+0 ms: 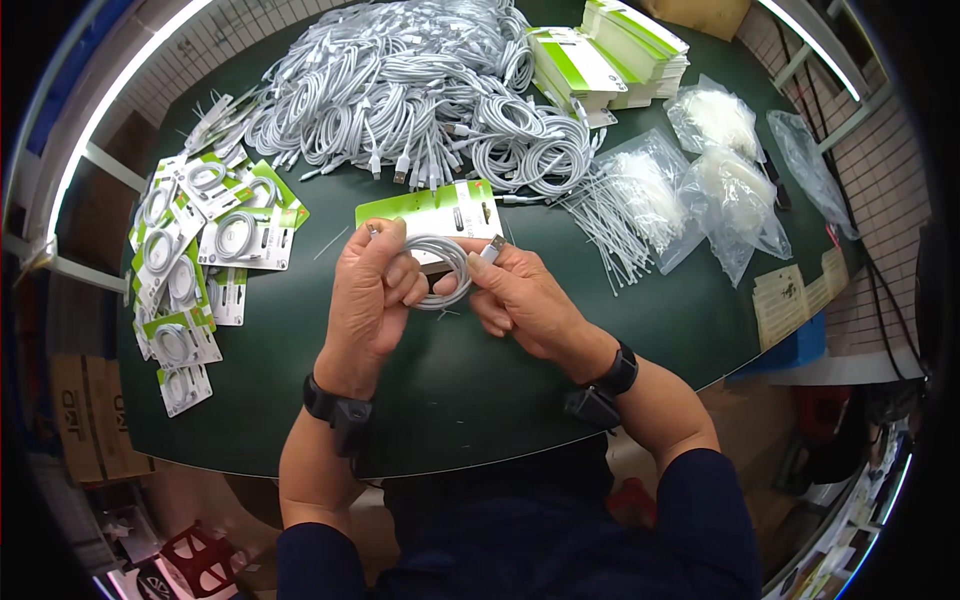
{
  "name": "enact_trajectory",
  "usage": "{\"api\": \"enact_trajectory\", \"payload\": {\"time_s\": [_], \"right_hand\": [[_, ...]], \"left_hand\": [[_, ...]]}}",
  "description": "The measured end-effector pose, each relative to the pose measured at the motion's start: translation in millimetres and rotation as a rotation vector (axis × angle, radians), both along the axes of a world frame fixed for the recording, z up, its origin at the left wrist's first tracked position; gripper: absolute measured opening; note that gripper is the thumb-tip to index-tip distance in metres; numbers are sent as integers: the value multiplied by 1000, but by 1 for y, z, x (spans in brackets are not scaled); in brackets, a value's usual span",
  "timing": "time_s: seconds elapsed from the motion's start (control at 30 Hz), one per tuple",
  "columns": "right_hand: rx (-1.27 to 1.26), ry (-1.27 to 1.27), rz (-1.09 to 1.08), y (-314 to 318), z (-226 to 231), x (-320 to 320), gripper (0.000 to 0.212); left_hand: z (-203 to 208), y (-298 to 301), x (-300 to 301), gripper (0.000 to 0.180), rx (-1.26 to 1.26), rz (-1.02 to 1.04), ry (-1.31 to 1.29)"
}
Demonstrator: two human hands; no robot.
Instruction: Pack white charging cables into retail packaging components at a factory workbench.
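A coiled grey-white USB cable [447,262] is held between my two hands above the green table. My left hand [378,272] pinches the coil's left side, and a small plug end pokes up by its thumb. At the right side of the loop, my right hand [523,297] grips the cable near its USB plug [493,247], which points upward. Just beyond my hands lies a green-and-white backing card [432,211], partly hidden by them. A thin white cable tie lies beneath the coil, mostly covered.
A large heap of coiled cables [400,90] fills the far middle. Carded cables [236,236] pile up at left. Stacked cards [575,65] stand at far right of the heap. Loose white zip ties [612,235] and plastic bags of ties [735,200] lie at right.
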State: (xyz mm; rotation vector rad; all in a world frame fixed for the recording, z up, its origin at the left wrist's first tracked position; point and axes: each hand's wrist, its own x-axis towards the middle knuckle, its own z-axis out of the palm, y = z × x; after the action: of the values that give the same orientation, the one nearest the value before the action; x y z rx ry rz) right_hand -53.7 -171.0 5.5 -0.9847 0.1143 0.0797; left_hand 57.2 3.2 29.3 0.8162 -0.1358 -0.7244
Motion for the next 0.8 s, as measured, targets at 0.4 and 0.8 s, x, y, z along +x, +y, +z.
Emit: {"api": "enact_trajectory", "payload": {"time_s": [0.4, 0.8], "right_hand": [[-194, -11, -68, -1, -6, 4, 30], [-204, -47, -54, -13, -17, 6, 34]], "left_hand": [[-6, -9, -8, 23, 207, 71, -197], [-21, -13, -22, 37, -129, -58, 162]]}}
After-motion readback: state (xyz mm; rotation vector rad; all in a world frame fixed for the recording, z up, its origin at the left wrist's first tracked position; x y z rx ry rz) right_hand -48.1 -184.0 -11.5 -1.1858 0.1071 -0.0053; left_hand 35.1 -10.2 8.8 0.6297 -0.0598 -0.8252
